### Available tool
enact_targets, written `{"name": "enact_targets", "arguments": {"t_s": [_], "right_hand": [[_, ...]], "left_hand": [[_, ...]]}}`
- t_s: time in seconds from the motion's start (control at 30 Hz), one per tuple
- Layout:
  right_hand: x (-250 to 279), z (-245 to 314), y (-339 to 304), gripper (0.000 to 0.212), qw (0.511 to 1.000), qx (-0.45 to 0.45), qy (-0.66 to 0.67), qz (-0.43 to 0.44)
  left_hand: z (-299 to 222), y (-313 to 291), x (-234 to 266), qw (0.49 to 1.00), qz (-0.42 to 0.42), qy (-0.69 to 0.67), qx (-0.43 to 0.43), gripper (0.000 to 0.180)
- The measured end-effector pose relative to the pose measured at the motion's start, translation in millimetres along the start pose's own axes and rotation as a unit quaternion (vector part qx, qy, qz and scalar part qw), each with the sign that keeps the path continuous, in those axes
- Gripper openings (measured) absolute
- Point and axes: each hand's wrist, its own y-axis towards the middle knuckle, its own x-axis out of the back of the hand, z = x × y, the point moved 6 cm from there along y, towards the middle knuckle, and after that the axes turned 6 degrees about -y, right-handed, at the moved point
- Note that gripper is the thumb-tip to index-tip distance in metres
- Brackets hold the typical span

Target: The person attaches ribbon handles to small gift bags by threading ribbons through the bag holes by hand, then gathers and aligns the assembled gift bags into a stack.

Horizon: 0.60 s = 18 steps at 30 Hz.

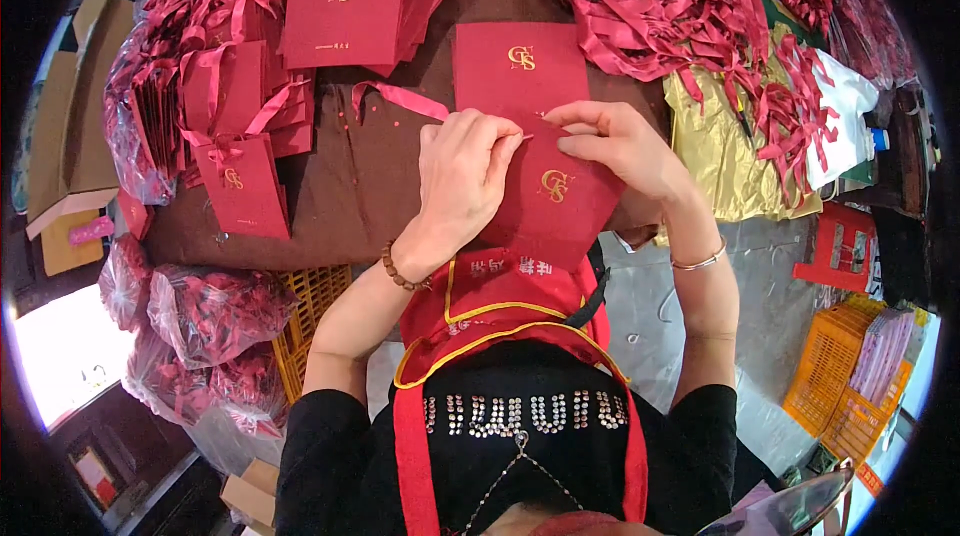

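Note:
A dark red paper bag (545,211) with a gold emblem lies at the near edge of the table, in front of my apron. My left hand (465,176) pinches a red ribbon (405,100) at the bag's upper edge. The ribbon's loose end trails to the left over the cloth. My right hand (620,146) grips the same upper edge from the right, thumb and forefinger close together near the ribbon. Just beyond, another red bag (520,61) lies flat, partly under the one I work on. My fingertips cover the spot where ribbon and bag meet.
A brown cloth (340,196) covers the table. Stacked red bags (345,11) lie far left, and ribboned bags (240,181) nearer left. Loose ribbons (650,6) heap at far right beside gold sheeting (715,146). Plastic-wrapped bundles (220,311) and yellow crates (825,366) stand below.

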Motion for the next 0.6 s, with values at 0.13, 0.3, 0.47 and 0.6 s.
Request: {"name": "enact_targets", "arguments": {"t_s": [0.13,0.3,0.47,0.6], "right_hand": [[-0.4,-4.9,-2.5,0.031,0.999,-0.01,0.045,0.013],[-0.1,-6.7,-5.2,0.031,0.994,-0.015,0.098,0.038],[-0.6,-8.4,-8.3,0.032,0.987,-0.028,0.152,0.054],[-1.5,-8.4,-8.4,0.032,0.986,-0.034,0.157,0.049]], "left_hand": [[-4.2,-0.5,-1.7,1.0,0.001,-0.008,-0.005,0.006],[-4.4,1.5,-1.7,1.0,0.011,-0.012,0.003,0.005],[-5.9,4.2,5.6,1.0,0.009,-0.012,0.012,0.004],[-4.5,3.8,6.4,0.999,0.019,-0.024,0.036,0.004]]}}
